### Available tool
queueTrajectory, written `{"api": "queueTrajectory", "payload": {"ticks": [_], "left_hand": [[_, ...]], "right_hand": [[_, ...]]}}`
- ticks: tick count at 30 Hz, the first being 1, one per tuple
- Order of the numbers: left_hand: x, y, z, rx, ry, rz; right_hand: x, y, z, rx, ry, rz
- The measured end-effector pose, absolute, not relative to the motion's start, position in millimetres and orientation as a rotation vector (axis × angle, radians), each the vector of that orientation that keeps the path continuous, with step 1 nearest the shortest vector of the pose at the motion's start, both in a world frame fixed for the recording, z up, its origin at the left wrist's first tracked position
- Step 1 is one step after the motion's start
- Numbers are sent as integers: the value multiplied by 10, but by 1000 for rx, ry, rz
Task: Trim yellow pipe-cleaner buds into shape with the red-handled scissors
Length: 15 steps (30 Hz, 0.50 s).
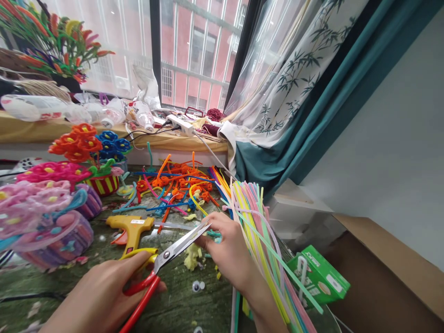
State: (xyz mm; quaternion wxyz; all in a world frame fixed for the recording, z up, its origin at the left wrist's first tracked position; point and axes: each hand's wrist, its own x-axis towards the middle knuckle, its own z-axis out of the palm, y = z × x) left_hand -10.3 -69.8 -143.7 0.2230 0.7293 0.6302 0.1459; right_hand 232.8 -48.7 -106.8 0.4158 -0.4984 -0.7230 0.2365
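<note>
A: Quick status pls, how far along?
B: Partway, I'd judge; flower pots w/ blooms on, e.g. the red-yellow striped pot (104, 184) mid-left & the purple striped pot (57, 240) lower left, look more or less done

A: And what's left?
B: Orange pieces (176, 192) lie loose, upper ctr of the table (194, 314), not set in any pot; big pastel bundle of fuzzy stems (256, 217), right of ctr, looks mostly unused; googly eyes (197, 286), btm ctr, lie loose too

A: Hands?
B: L hand (104, 289), lower left, is wrapped round the handles of the scissors (166, 254); they're at lower ctr, blades angled up-right; R hand (229, 249), ctr, has thumb & fingers together by the blade tips; can't tell what, if anything, is pinched there

A: Glue gun?
B: Yellow glue gun (136, 224), left of ctr, lying on the table, nobody's holding it

A: Any brands or writing?
B: Nothing I can read for sure; green box (321, 275), lower right, has white lettering plus a white label, too blurry; glue gun has a small white sticker, text too tiny; small blue packet (163, 205), ctr, has print, illegible
</note>
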Motion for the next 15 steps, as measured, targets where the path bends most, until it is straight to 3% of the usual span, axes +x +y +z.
{"api": "queueTrajectory", "payload": {"ticks": [15], "left_hand": [[-128, -712, -1608, 2198, 1800, 711]], "right_hand": [[2305, -505, -999, -1335, -1793, 655]]}}
